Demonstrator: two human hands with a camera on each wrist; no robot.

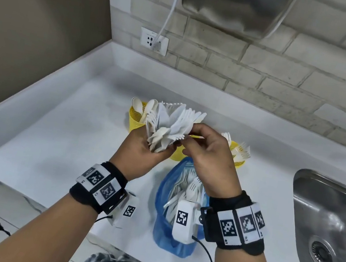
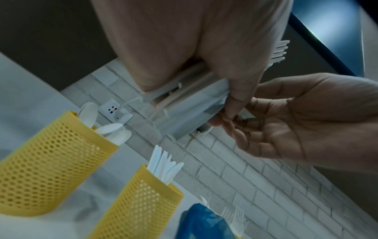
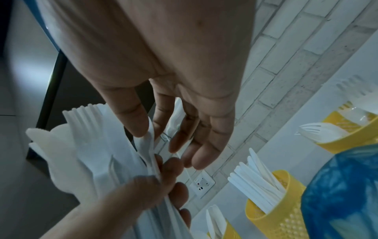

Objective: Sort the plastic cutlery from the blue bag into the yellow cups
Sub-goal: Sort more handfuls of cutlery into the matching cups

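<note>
**Mixed cutlery fanned above the cups**

Above the middle of the worktop [image 1: 57, 124] we see our left hand [image 1: 140, 155] gripping a thick bundle of cutlery [image 1: 168, 125], white and cream plastic forks, knives and spoons fanned out upward, handles gathered in the curled fingers. Below it, toward the back wall, stand three yellow cups of perforated mesh: the spoon cup [image 2: 47, 163] on the left, the knife cup [image 2: 141, 202] in the middle, and the fork cup [image 3: 347, 134] on the right. Just in front of them lies the blue bag [image 1: 178, 212], its mouth open and more white forks showing inside.

Left of the cups the worktop runs bare to its raised left edge and back corner; to the right, the steel sink [image 1: 329, 232] cuts into the surface near the right edge.

Our right hand [image 1: 206, 159] meets the bundle from the right: thumb and forefinger pinch one thin white piece at the bundle's side, while the other fingers [image 3: 204, 155] hang loosely apart, touching nothing.
</note>
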